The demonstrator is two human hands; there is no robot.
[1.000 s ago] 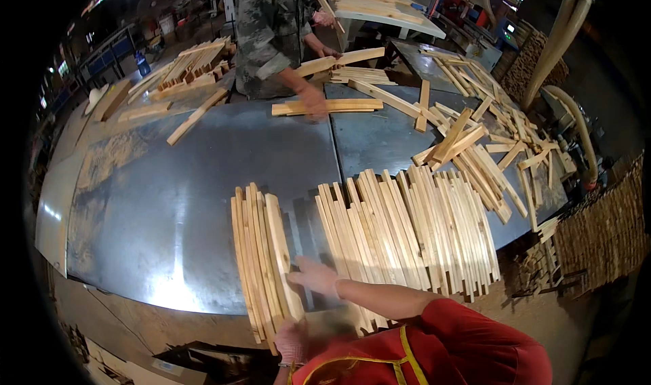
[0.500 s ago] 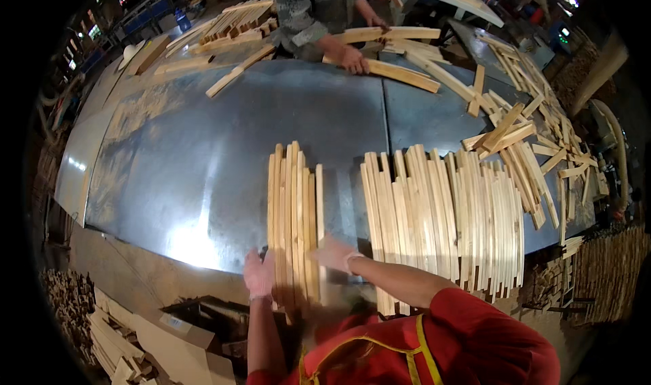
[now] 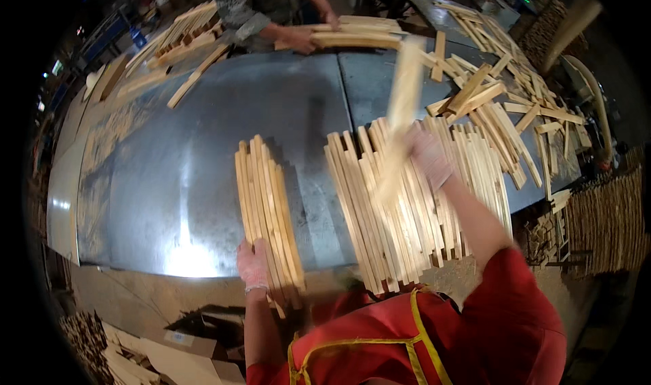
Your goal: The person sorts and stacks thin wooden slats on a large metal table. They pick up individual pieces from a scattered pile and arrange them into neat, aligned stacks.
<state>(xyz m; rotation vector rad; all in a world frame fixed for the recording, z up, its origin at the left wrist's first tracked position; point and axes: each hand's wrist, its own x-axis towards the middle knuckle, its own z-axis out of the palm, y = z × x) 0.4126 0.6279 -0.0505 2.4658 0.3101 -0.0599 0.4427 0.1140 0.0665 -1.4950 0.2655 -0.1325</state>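
Holding wood strip (image 3: pixel 402 100) in right grip (image 3: pixel 428 156) over row (image 3: pixel 420 215) — left grip (image 3: pixel 253 264) at bundle (image 3: pixel 263 198), closure unclear, crisscrossed pieces (image 3: pixel 469 89) beyond

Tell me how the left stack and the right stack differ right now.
The left stack is narrow, with fewer strips; the right stack is much wider, with many more. The left hand touches the left stack's outer side, while over the right stack the right hand holds a blurred strip. Both are pale wood strips laid side by side, with uneven ends.
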